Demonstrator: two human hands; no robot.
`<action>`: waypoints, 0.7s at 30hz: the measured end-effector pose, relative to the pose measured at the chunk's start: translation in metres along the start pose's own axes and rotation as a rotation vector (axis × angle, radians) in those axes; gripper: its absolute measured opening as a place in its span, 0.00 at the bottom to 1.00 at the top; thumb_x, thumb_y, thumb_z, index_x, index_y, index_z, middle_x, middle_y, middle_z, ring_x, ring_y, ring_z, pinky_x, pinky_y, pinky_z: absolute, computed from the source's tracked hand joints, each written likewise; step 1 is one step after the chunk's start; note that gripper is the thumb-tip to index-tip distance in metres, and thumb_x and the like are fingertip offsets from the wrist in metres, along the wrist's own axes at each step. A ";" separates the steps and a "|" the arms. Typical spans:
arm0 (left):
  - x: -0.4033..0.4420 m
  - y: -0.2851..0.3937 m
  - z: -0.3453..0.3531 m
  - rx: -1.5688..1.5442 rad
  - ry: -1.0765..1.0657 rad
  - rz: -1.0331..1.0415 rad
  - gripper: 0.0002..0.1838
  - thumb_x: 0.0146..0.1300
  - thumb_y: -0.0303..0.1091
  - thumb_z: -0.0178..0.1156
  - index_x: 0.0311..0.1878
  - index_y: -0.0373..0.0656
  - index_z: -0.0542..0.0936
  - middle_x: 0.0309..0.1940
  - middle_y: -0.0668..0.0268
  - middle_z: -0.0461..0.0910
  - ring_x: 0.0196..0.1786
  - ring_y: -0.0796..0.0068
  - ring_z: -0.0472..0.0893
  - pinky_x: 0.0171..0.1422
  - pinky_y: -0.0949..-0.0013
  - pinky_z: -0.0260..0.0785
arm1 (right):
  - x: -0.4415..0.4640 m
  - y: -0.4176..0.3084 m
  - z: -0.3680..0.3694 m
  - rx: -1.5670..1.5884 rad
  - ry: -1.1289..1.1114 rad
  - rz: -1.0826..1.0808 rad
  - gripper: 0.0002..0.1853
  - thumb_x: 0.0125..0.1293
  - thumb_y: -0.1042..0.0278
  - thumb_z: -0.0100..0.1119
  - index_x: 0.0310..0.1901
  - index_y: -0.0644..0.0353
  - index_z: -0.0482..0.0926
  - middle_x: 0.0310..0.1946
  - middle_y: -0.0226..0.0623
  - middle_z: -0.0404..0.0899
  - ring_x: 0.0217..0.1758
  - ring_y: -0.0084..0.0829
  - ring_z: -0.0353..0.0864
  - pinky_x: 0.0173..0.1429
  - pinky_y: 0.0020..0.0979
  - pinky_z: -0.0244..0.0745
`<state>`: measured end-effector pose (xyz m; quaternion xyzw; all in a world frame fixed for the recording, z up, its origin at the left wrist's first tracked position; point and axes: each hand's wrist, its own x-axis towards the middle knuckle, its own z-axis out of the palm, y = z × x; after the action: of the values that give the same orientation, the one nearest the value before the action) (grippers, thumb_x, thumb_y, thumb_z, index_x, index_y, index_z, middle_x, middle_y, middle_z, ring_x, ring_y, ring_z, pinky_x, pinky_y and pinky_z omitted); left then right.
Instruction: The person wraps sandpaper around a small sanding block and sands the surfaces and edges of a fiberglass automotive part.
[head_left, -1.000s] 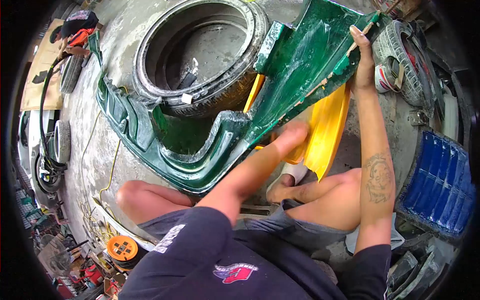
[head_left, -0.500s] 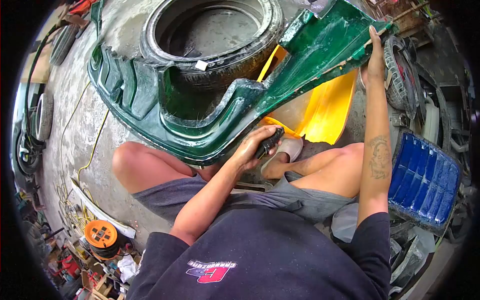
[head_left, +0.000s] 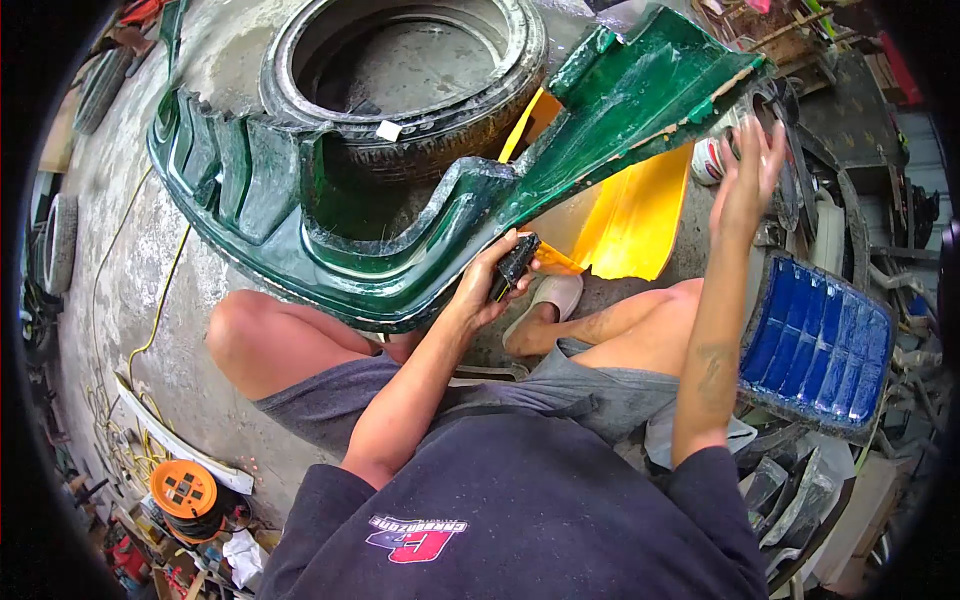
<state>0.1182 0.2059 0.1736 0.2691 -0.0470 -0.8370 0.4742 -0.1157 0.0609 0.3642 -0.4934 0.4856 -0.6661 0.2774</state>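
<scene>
A large glossy green moulded panel [head_left: 400,262], like a car body part, lies across in front of my legs, its rough right end rising toward the upper right. My left hand [head_left: 482,285] is closed around a short black-handled tool [head_left: 514,266] just below the panel's lower edge; the tool's working end is not clear. My right hand [head_left: 747,180] is raised beside the panel's right end, apart from it, fingers stretched out and holding nothing. A yellow curved panel [head_left: 640,215] shows beneath the green one.
A tyre [head_left: 400,140] lies flat behind the green panel. On the right are a blue slatted panel [head_left: 820,340] and a white can [head_left: 708,160]. An orange cable reel [head_left: 183,488], a white strip [head_left: 180,440] and a yellow cable [head_left: 165,300] lie on the left.
My right hand has let go of the green panel's right edge and moved away from it, fingers opening. My left hand still holds the black-handled tool. The whole view has shifted slightly.
</scene>
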 end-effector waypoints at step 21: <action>-0.005 0.014 0.005 0.456 0.078 0.114 0.33 0.76 0.60 0.44 0.54 0.37 0.81 0.37 0.63 0.82 0.30 0.76 0.79 0.33 0.73 0.74 | -0.207 0.081 0.012 0.042 -0.562 0.512 0.16 0.60 0.78 0.72 0.50 0.65 0.80 0.51 0.35 0.78 0.51 0.26 0.83 0.58 0.28 0.80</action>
<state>0.1282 0.2013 0.1846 0.3981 -0.2313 -0.7657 0.4491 -0.0392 0.2017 0.2099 -0.5139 0.4843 -0.4238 0.5672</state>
